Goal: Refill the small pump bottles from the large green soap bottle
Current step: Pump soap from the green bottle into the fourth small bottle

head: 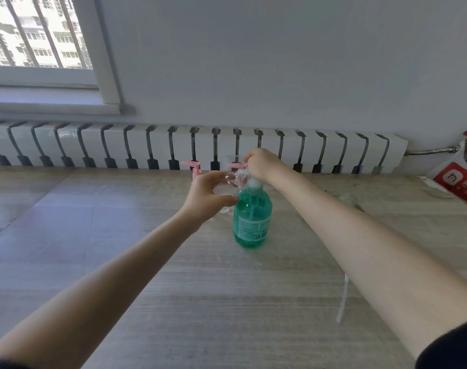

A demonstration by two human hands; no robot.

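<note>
No word or number can be read in full. A pale printed label [253,227] is carried on the green soap bottle [251,206], but its lines of small print are too blurred to be made out. A white rounded-square emblem [450,177] and a few white characters are printed on the red panel of a white bag [437,170] at the far right; the characters are cut off and not legible.

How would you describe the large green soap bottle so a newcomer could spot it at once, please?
Below the long white radiator lies a wooden table; the large green soap bottle stands upright near its middle, just below the right hand. It alone holds green liquid, and it dwarfs the small clear bottle gripped by the left hand beside it.
</note>
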